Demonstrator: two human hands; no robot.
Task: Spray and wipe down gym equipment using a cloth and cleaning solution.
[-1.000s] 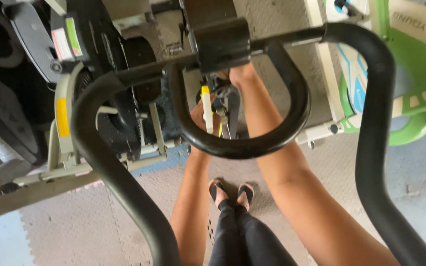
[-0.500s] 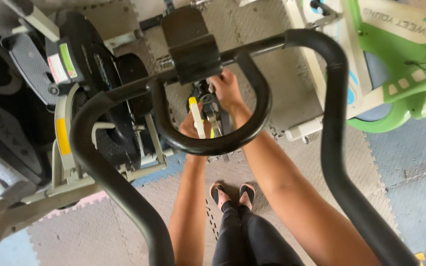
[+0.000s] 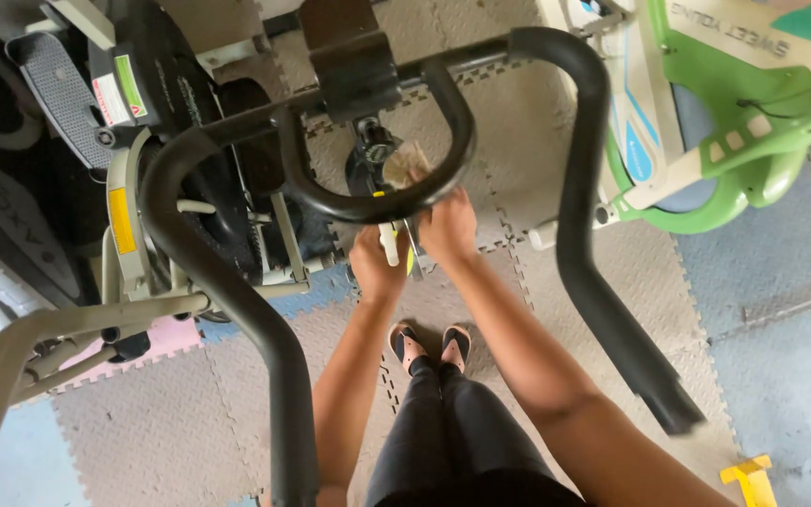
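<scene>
I look down through the black handlebar loop of an exercise bike. Both my arms reach forward under it. My left hand is closed around a white and yellow tool just below the loop. My right hand sits beside it, touching it, and its fingertips reach up to a crumpled tan cloth pressed against the black post and knob behind the loop. My legs in black trousers and my sandalled feet stand on the mat below.
Long black side handlebars curve down on both sides. The bike's black flywheel housing and pedal lie left. A green and white machine stands right. Grey, blue and pink foam floor tiles cover the floor, and a small yellow object lies at bottom right.
My view has swung, so the handlebar loop now sits above my hands. Both hands have come lower and closer together, and the tan cloth now shows at the post.
</scene>
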